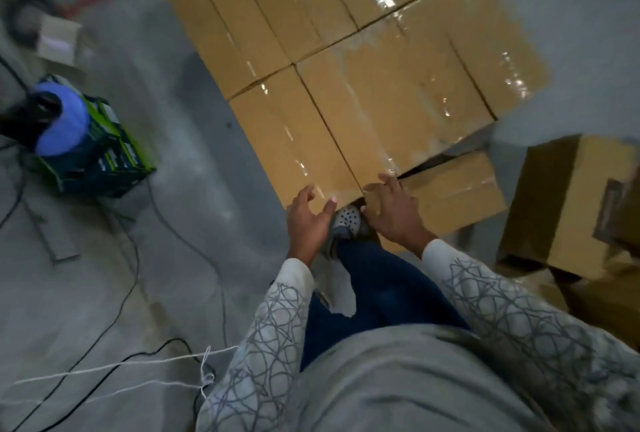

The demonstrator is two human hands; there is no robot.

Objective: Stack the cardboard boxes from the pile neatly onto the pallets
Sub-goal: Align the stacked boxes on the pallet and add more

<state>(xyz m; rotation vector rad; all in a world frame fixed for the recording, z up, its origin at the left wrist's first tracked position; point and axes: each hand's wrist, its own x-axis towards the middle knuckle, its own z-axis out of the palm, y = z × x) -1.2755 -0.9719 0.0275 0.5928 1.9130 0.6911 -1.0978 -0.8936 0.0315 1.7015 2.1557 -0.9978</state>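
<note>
A neat layer of taped brown cardboard boxes (346, 51) fills the middle and top of the head view; what they rest on is hidden. My left hand (306, 220) hovers with relaxed fingers at the near corner of the closest stacked box (294, 141). My right hand (394, 210) is spread, its fingertips at the near edge of the neighbouring box (374, 113). A lower box (457, 189) sits just right of my right hand. More loose boxes (568, 203) lie piled at the right edge. Neither hand holds anything.
My foot in a white perforated shoe (348, 218) stands between my hands at the stack's edge. A green carton with a blue-topped roll (83, 141) stands on the grey floor at left. Black cables (131, 258), white string (138, 366) and a small open box (57, 40) lie on the floor.
</note>
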